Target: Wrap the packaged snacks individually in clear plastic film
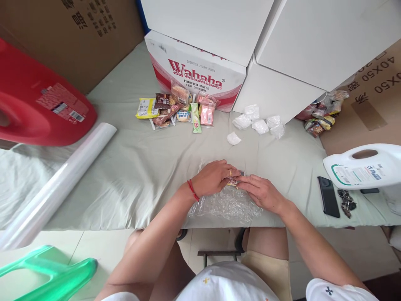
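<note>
A small snack packet [235, 179] lies on a sheet of clear plastic wrap [227, 205] near the front edge of the grey-green cloth surface [140, 167]. My left hand [213, 177], a red cord on its wrist, is closed over the packet from the left. My right hand [261, 192] presses its fingers against the packet from the right. Most of the packet is hidden under my fingers. Behind them lies a heap of loose snack packets [180, 109] and several small white wrapped bundles [258, 123].
A roll of clear film [56, 184] lies at the left by a red jug [37, 104]. A Wahaha carton [194, 71] and white boxes [313, 37] stand behind. At the right are a white detergent jug [363, 167], a black phone [328, 196], keys [347, 202] and more snacks [322, 115]. A green stool [53, 271] stands below left.
</note>
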`<control>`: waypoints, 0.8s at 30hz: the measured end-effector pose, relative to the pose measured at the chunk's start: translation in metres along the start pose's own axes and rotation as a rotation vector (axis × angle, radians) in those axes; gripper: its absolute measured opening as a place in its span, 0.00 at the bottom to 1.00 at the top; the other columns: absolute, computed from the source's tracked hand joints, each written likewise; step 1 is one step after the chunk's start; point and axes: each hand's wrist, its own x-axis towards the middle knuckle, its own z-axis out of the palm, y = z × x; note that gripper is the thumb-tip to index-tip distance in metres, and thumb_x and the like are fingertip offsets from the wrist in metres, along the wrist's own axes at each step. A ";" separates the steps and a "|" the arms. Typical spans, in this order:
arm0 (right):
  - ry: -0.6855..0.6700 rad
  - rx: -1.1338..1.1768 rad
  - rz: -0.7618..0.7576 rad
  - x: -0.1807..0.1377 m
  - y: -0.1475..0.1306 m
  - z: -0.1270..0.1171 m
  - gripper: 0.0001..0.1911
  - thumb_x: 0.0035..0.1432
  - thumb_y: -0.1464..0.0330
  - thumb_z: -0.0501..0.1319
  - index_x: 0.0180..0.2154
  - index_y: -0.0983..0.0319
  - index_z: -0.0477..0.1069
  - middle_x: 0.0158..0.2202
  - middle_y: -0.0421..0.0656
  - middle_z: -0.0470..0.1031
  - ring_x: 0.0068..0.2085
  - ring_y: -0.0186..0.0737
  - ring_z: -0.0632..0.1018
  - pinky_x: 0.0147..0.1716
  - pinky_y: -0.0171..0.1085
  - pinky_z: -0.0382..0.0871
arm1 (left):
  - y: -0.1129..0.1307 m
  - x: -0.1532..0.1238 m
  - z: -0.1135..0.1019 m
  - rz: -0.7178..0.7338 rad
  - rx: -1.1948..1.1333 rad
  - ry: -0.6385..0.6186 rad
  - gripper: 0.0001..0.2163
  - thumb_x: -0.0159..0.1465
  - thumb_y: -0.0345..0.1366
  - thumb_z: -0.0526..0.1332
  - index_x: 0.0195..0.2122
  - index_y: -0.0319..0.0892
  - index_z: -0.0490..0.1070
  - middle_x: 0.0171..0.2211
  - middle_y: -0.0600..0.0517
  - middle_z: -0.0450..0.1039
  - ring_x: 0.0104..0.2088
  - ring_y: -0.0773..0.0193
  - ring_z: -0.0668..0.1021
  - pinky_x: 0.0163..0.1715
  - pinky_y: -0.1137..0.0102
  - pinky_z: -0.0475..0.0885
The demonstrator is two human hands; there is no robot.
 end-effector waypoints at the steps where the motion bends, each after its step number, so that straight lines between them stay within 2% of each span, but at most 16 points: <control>1: 0.038 -0.017 0.027 -0.004 -0.001 0.000 0.23 0.69 0.78 0.51 0.60 0.57 0.69 0.61 0.48 0.74 0.51 0.42 0.79 0.44 0.42 0.78 | -0.001 -0.002 0.001 -0.023 0.000 -0.002 0.16 0.69 0.29 0.55 0.52 0.49 0.79 0.55 0.51 0.79 0.46 0.59 0.77 0.49 0.62 0.71; 4: 0.106 -0.135 0.139 -0.018 0.000 0.002 0.24 0.68 0.78 0.50 0.61 0.58 0.67 0.59 0.51 0.74 0.50 0.44 0.80 0.43 0.43 0.79 | -0.002 -0.005 0.002 -0.047 -0.009 -0.001 0.16 0.69 0.29 0.55 0.50 0.50 0.80 0.56 0.52 0.78 0.49 0.58 0.77 0.50 0.61 0.72; 7: 0.057 -0.244 0.214 -0.034 0.003 0.005 0.19 0.68 0.78 0.52 0.54 0.60 0.72 0.45 0.46 0.80 0.41 0.42 0.82 0.37 0.40 0.77 | 0.000 -0.005 0.000 -0.038 -0.008 -0.004 0.17 0.68 0.28 0.55 0.49 0.51 0.80 0.56 0.52 0.78 0.49 0.58 0.77 0.51 0.60 0.72; 9: 0.022 -0.279 0.255 -0.047 0.004 0.006 0.15 0.68 0.76 0.54 0.50 0.59 0.74 0.39 0.43 0.80 0.36 0.40 0.81 0.34 0.38 0.76 | 0.002 -0.004 -0.002 -0.035 0.006 -0.016 0.15 0.68 0.28 0.56 0.47 0.50 0.81 0.56 0.51 0.78 0.49 0.57 0.77 0.51 0.60 0.71; 15: 0.035 -0.257 0.363 -0.088 0.001 0.000 0.11 0.70 0.73 0.55 0.47 0.59 0.75 0.37 0.42 0.79 0.35 0.39 0.80 0.31 0.37 0.74 | 0.004 -0.004 -0.002 -0.055 0.073 -0.050 0.11 0.65 0.30 0.60 0.44 0.47 0.80 0.57 0.51 0.77 0.47 0.55 0.76 0.48 0.59 0.69; 18: 0.123 -0.174 0.409 -0.091 -0.023 0.002 0.11 0.69 0.73 0.56 0.47 0.57 0.74 0.36 0.44 0.77 0.37 0.41 0.80 0.34 0.39 0.75 | 0.003 -0.004 0.000 -0.034 0.059 -0.043 0.12 0.66 0.28 0.59 0.43 0.47 0.80 0.57 0.51 0.77 0.48 0.55 0.76 0.49 0.59 0.69; 20: 0.175 -0.093 0.379 -0.082 -0.047 0.011 0.10 0.68 0.73 0.58 0.47 0.57 0.74 0.36 0.44 0.76 0.37 0.43 0.78 0.34 0.41 0.74 | 0.002 -0.004 0.000 -0.015 0.029 -0.033 0.10 0.66 0.29 0.60 0.42 0.46 0.80 0.56 0.49 0.77 0.49 0.55 0.77 0.50 0.58 0.69; 22: 0.152 -0.039 0.311 -0.068 -0.072 0.028 0.10 0.66 0.70 0.61 0.49 0.56 0.74 0.37 0.46 0.76 0.36 0.45 0.76 0.36 0.44 0.74 | 0.002 -0.004 -0.001 -0.009 -0.025 -0.020 0.09 0.66 0.32 0.61 0.42 0.46 0.81 0.55 0.48 0.77 0.50 0.55 0.78 0.52 0.58 0.70; 24: 0.104 -0.046 0.292 -0.056 -0.091 0.047 0.15 0.65 0.66 0.64 0.53 0.58 0.73 0.41 0.49 0.77 0.39 0.48 0.74 0.39 0.48 0.74 | 0.001 -0.004 -0.003 -0.019 -0.080 -0.012 0.10 0.67 0.35 0.61 0.44 0.48 0.81 0.55 0.48 0.77 0.51 0.55 0.78 0.53 0.59 0.71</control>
